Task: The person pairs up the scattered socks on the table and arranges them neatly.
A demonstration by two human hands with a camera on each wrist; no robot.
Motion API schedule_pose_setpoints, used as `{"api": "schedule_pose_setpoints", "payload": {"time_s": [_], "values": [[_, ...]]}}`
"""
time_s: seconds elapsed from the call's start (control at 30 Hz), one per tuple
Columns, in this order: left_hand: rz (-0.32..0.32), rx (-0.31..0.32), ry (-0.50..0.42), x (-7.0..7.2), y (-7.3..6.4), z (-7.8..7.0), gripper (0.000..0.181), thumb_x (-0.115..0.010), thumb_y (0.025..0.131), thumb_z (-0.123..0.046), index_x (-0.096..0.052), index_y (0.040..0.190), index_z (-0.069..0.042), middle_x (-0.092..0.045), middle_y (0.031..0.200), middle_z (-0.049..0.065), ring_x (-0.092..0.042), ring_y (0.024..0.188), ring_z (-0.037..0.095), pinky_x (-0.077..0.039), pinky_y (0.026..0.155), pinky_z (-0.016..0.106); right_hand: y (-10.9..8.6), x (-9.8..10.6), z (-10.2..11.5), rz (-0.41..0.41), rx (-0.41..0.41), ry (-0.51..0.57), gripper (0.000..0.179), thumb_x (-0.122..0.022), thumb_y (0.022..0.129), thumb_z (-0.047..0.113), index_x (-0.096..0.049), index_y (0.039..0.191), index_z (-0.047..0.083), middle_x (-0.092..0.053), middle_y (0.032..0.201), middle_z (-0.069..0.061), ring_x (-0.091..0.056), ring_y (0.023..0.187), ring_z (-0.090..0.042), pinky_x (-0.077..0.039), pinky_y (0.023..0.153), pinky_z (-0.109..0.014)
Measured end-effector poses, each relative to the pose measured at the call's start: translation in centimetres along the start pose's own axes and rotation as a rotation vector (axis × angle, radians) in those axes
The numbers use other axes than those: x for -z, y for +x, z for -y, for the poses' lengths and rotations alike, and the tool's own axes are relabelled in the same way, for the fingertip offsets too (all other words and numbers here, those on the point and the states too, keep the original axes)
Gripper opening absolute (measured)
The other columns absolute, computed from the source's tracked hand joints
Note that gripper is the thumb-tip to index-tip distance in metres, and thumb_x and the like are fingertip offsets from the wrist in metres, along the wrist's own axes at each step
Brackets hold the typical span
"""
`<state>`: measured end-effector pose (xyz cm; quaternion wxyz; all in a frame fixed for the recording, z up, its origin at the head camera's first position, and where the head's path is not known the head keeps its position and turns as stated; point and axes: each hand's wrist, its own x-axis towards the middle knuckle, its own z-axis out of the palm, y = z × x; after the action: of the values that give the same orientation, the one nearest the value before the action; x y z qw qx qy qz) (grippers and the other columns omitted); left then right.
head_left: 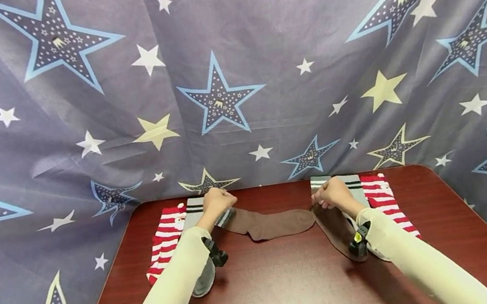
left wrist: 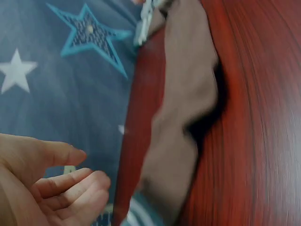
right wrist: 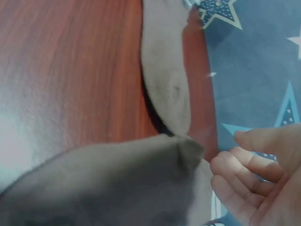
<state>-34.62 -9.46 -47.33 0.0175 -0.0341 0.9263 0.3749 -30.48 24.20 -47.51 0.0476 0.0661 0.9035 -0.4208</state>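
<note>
A brown sock with a striped cuff lies crosswise on the table. My left hand is over its cuff end, thumb apart from loosely bent fingers, with nothing between them in the left wrist view. A second brown sock lies at the right, its toe toward the front and its striped cuff at the back edge. Beside that sock's cuff part is my right hand; in the right wrist view its fingers are loosely bent and hold nothing. The first sock's toe meets the second sock's side.
Grey socks with black stripes lie at the left and right, partly hidden by the arms. Outside them are red-and-white striped socks, left and right. A star-patterned curtain hangs behind the table.
</note>
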Motion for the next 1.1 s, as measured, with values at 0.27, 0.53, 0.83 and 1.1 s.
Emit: {"api": "schedule_pose_setpoints", "payload": {"time_s": [0.27, 0.53, 0.83, 1.1], "values": [[0.330, 0.126, -0.551, -3.5, -0.2, -4.1, 0.033, -0.063, 0.095, -0.008, -0.064, 0.120, 0.013, -0.076, 0.082, 0.014, -0.069, 0.065, 0.011, -0.064, 0.075, 0.031, 0.1, 2.5, -0.2, 0.077, -0.101, 0.176, 0.020, -0.064, 0.092, 0.008, -0.067, 0.100, -0.011, -0.067, 0.059, -0.001, -0.065, 0.052, -0.009, -0.062, 0.060, -0.032], [0.494, 0.176, -0.617, -7.3, -1.0, -8.0, 0.042, -0.057, 0.099, -0.014, -0.059, 0.131, 0.013, -0.070, 0.120, 0.027, -0.076, 0.091, 0.023, -0.056, 0.102, 0.043, -0.8, 4.2, -0.9, 0.163, -0.204, 0.285, 0.026, -0.061, 0.097, 0.010, -0.059, 0.110, -0.012, -0.070, 0.063, -0.002, -0.067, 0.053, -0.007, -0.062, 0.063, -0.029], [0.568, 0.211, -0.692, -10.7, -1.1, -10.1, 0.046, -0.053, 0.101, -0.017, -0.054, 0.136, 0.013, -0.063, 0.133, 0.031, -0.061, 0.127, 0.041, -0.053, 0.107, 0.042, -2.2, 5.3, -2.1, 0.228, -0.212, 0.265, 0.031, -0.060, 0.098, 0.008, -0.061, 0.115, -0.018, -0.072, 0.070, -0.008, -0.071, 0.062, -0.014, -0.065, 0.076, -0.038], [0.628, 0.216, -0.727, -11.6, -2.0, -11.9, 0.050, -0.050, 0.103, -0.018, -0.048, 0.141, 0.015, -0.055, 0.140, 0.035, -0.054, 0.134, 0.045, -0.045, 0.115, 0.048, -3.0, 5.4, -3.3, 0.248, -0.236, 0.182, 0.028, -0.062, 0.095, 0.009, -0.064, 0.108, -0.016, -0.075, 0.073, -0.012, -0.072, 0.064, -0.016, -0.065, 0.073, -0.038]]}}
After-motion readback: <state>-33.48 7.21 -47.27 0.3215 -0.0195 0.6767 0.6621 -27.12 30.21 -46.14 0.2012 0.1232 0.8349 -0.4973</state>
